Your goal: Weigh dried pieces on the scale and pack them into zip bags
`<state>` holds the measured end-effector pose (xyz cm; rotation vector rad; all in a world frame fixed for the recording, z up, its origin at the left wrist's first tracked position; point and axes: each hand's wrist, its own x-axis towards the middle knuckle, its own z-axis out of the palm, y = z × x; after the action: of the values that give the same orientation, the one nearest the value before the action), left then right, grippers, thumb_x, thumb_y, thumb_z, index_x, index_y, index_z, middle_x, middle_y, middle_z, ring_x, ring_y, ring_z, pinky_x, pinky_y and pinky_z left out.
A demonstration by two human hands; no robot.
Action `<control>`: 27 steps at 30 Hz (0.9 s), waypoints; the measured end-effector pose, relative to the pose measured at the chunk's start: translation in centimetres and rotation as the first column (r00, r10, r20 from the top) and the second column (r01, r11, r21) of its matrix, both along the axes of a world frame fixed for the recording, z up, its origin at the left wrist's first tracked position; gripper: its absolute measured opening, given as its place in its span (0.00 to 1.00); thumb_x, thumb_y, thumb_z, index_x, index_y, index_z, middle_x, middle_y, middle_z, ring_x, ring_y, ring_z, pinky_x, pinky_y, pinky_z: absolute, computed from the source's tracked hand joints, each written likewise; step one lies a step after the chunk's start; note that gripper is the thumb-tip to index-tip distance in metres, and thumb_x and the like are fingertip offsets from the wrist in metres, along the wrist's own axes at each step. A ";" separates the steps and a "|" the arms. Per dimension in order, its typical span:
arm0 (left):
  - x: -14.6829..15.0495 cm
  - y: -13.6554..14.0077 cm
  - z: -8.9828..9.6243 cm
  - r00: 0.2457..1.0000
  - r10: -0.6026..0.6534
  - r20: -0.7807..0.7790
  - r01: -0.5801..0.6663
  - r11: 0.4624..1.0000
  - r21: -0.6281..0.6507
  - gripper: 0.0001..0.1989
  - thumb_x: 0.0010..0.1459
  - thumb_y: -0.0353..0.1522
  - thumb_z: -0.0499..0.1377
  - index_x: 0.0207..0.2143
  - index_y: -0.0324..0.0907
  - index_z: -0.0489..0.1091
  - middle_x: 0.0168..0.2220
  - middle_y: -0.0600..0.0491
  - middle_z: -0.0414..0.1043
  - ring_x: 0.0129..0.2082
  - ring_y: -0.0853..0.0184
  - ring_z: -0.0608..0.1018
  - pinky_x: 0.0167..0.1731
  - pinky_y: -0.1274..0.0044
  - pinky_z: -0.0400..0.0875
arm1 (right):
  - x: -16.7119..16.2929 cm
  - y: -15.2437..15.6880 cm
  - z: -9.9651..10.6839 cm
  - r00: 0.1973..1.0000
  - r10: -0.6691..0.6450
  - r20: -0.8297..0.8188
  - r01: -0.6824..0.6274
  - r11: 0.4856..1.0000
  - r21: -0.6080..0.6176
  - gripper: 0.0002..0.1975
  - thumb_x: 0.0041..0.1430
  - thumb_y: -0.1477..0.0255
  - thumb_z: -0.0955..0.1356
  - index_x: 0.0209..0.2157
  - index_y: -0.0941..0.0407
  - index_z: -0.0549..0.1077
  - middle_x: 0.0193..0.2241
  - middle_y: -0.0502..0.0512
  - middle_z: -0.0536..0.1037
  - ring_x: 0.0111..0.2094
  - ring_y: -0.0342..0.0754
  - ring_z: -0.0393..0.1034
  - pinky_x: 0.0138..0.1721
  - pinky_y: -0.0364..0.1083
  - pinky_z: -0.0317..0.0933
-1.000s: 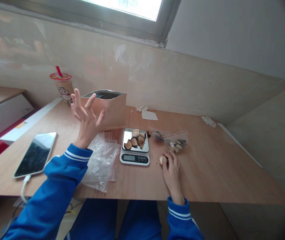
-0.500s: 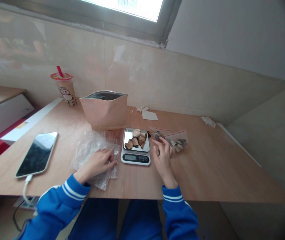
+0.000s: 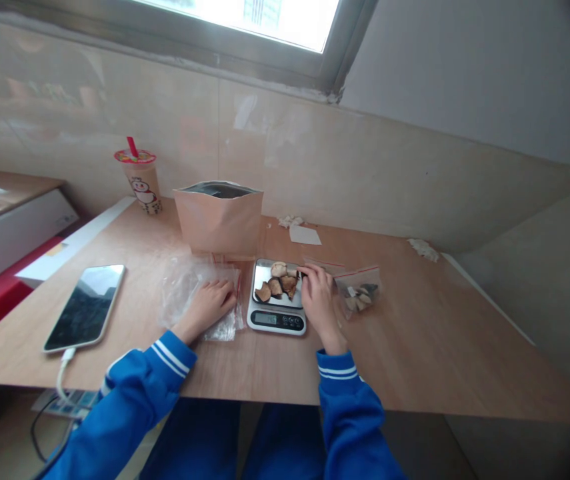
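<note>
The wooden table [image 3: 415, 353] spans the view before you, set against a tiled wall [image 3: 389, 173] beneath a bright window [image 3: 265, 20]. On its far side, left of centre, a brown paper bag [image 3: 222, 223] stands upright, its mouth parted at the top. In front of it lie flat, overlapping clear bags [image 3: 175, 287]. To their left is a dark-screened phone [image 3: 86, 307], with a white cable [image 3: 62, 373] running from its near end over the table edge. The scale [image 3: 279, 321] sits at the middle, just right of the clear bags; its display is too blurred to read surely. A drink cup [image 3: 143, 183] with a red straw stands at the back left. Your left hand [image 3: 209, 303] rests on the clear bags, fingers bent; whether they grip the plastic, you cannot tell from this view. Your right hand [image 3: 319, 300] is at the scale's right edge, fingers curved toward the plate; whether they pinch anything is likewise hidden. Just right of that hand lies a filled bag [image 3: 359, 293] of dark and pale pieces. Behind the scale is a white card [image 3: 305, 235]. Smallest are the dried slices [image 3: 275, 287], brown and pale, grouped on the scale's plate.
</note>
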<state>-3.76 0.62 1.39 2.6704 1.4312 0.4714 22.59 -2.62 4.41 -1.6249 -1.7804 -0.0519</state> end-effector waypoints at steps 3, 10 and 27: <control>-0.2 -0.2 0.2 0.995 0.051 0.083 -0.050 0.999 -0.019 0.10 0.62 0.31 0.48 0.29 0.41 0.65 0.28 0.50 0.72 0.31 0.62 0.75 0.34 0.72 0.63 | 2.4 1.5 -0.5 0.999 0.018 -0.035 -0.018 1.000 -0.011 0.19 0.62 0.78 0.55 0.45 0.57 0.74 0.46 0.62 0.73 0.49 0.53 0.63 0.53 0.54 0.59; -0.1 -1.0 2.3 0.860 0.081 0.504 -0.096 0.995 0.003 0.08 0.59 0.30 0.50 0.25 0.42 0.58 0.28 0.55 0.63 0.25 0.71 0.68 0.27 0.78 0.64 | 4.1 3.2 -1.5 0.991 0.074 0.110 -0.059 0.990 -0.132 0.17 0.61 0.75 0.60 0.49 0.56 0.72 0.48 0.59 0.76 0.50 0.55 0.63 0.53 0.55 0.57; 3.1 1.9 0.6 0.330 0.339 0.881 -0.375 0.904 -0.207 0.12 0.58 0.33 0.50 0.23 0.44 0.49 0.21 0.60 0.49 0.21 0.72 0.57 0.23 0.78 0.55 | 4.8 2.1 -2.0 0.985 0.028 0.173 0.004 0.983 -0.185 0.15 0.58 0.76 0.64 0.47 0.53 0.74 0.45 0.56 0.77 0.44 0.54 0.61 0.45 0.52 0.55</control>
<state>-0.65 2.49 2.01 1.4450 1.5056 1.6695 27.34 -0.52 2.44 -1.7876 -1.9780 -0.0243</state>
